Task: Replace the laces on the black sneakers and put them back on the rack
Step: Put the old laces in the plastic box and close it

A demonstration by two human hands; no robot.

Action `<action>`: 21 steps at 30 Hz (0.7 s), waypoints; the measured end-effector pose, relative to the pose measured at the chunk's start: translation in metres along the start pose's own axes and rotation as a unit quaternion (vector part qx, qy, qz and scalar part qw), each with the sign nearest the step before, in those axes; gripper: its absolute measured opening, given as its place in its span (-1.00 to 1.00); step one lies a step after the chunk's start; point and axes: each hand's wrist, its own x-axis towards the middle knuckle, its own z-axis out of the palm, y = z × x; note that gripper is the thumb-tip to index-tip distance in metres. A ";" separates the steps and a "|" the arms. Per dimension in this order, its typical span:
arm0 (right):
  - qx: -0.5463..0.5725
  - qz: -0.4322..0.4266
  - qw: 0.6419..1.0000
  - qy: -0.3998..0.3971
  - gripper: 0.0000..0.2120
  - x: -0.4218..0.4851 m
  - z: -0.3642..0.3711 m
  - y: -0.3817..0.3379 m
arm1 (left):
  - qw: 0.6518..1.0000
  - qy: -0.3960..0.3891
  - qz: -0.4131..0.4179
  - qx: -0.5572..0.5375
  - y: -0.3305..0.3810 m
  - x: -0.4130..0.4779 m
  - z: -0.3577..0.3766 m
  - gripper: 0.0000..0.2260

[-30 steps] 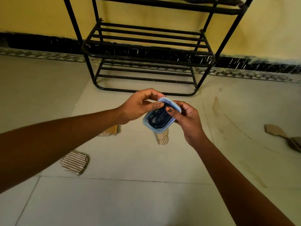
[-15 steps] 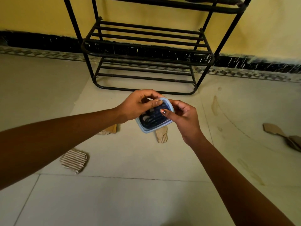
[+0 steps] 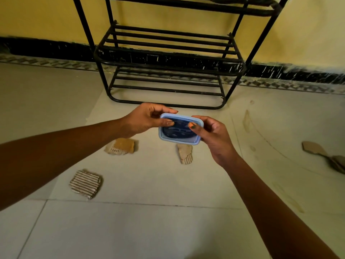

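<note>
tiled floor (image 3: 149,221), blue container (image 3: 180,130) pinched between both hands' fingers (image 3: 169,123)

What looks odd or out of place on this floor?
Torn cardboard scraps lie scattered over the tiled floor like litter, some with their corrugation stripped bare. Brownish smears mark the floor right of the shoe rack. The blue container in the left hand and right hand looks intact.

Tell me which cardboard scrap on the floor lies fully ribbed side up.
The near-left scrap, closest to the camera: stripes cover it all; the others show mostly smooth faces.
</note>
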 end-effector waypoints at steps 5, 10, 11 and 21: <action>-0.015 -0.014 1.000 0.003 -0.78 -0.004 0.000 0.003 | 1.000 -0.014 -0.004 0.011 -0.001 -0.002 0.000 -0.66; -0.010 -0.008 0.999 0.039 -0.96 -0.003 0.000 0.004 | 0.999 -0.024 -0.014 -0.045 -0.005 -0.003 0.005 -0.76; -0.004 -0.003 0.999 0.041 -0.96 -0.002 0.001 0.004 | 0.998 -0.023 -0.012 -0.064 -0.005 -0.004 0.006 -0.78; 0.026 0.033 0.999 -0.025 -0.73 -0.006 0.001 0.004 | 0.997 0.005 0.042 -0.064 -0.002 0.000 0.009 -0.82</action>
